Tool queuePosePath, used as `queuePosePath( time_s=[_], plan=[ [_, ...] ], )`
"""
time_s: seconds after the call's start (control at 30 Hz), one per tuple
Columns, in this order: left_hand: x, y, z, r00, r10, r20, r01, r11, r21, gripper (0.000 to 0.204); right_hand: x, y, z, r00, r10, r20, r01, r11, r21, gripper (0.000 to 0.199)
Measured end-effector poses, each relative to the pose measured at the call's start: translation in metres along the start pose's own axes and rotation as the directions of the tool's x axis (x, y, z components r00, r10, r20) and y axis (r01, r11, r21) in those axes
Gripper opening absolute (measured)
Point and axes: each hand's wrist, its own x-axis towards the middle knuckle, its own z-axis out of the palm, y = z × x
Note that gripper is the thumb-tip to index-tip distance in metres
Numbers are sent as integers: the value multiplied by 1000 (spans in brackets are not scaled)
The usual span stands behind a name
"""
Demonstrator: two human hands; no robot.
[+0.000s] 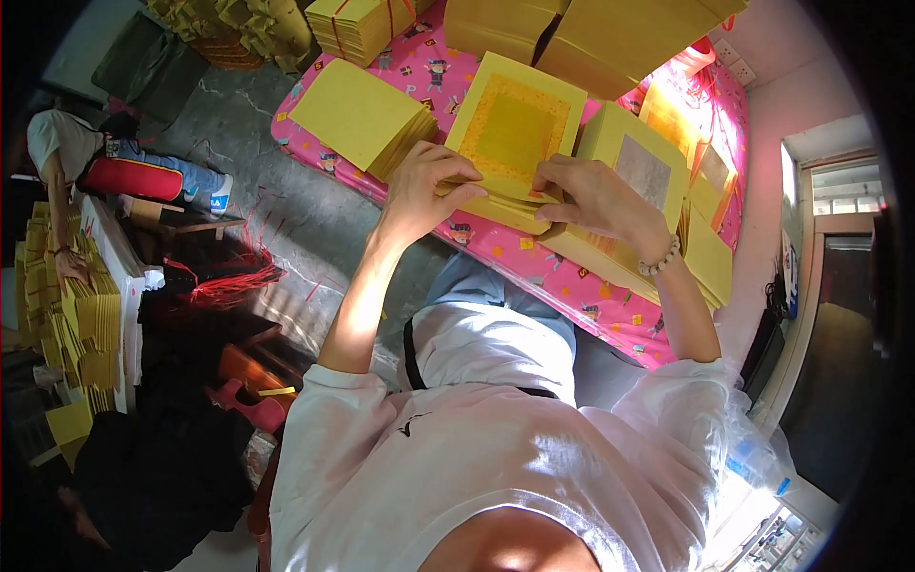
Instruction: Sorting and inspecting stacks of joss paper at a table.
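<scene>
In front of me lies a stack of yellow paper (518,124), its top sheet bearing an orange speckled square with a darker gold middle. My left hand (429,186) is at the near left corner, fingers bent and thumb pinching the edge. At the near right corner my right hand (593,198), with a beaded bracelet on its wrist, pinches the edge between thumb and fingers. Between the hands the near edges of the upper sheets show slightly apart. Left of it sits a plain yellow paper stack (357,114); on the right is another stack (640,172) with a silver-grey square.
A pink patterned cloth (610,319) covers the table. Tall yellow stacks (634,43) line its far side, and a tied bundle (357,29) stands at far left. Red strings (224,281) hang at left, near a person's hand (71,267) on more yellow bundles.
</scene>
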Motion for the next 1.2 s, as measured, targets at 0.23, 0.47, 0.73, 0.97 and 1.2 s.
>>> queuePosePath(
  time_s=[0.23,0.47,0.73,0.97,1.2],
  plan=[
    [0,0,-2,999,17,32,-18,1000,17,21,1,8,-1,1000,-5,8,5,996,86,24],
    [0,-2,-1,1000,6,20,-6,1000,1,21,1,11,-2,1000,-16,-3,16,991,133,24],
    [1,2,-3,999,-36,36,37,999,-16,18,0,11,-2,1000,-19,-2,19,987,161,25],
    [1,0,-1,1000,9,0,-9,1000,-4,21,1,8,-4,999,24,23,-27,988,155,22],
    [1,-1,0,1000,-5,-15,5,1000,-11,19,-6,-6,-5,999,-30,-25,31,999,31,37]
  ],
)
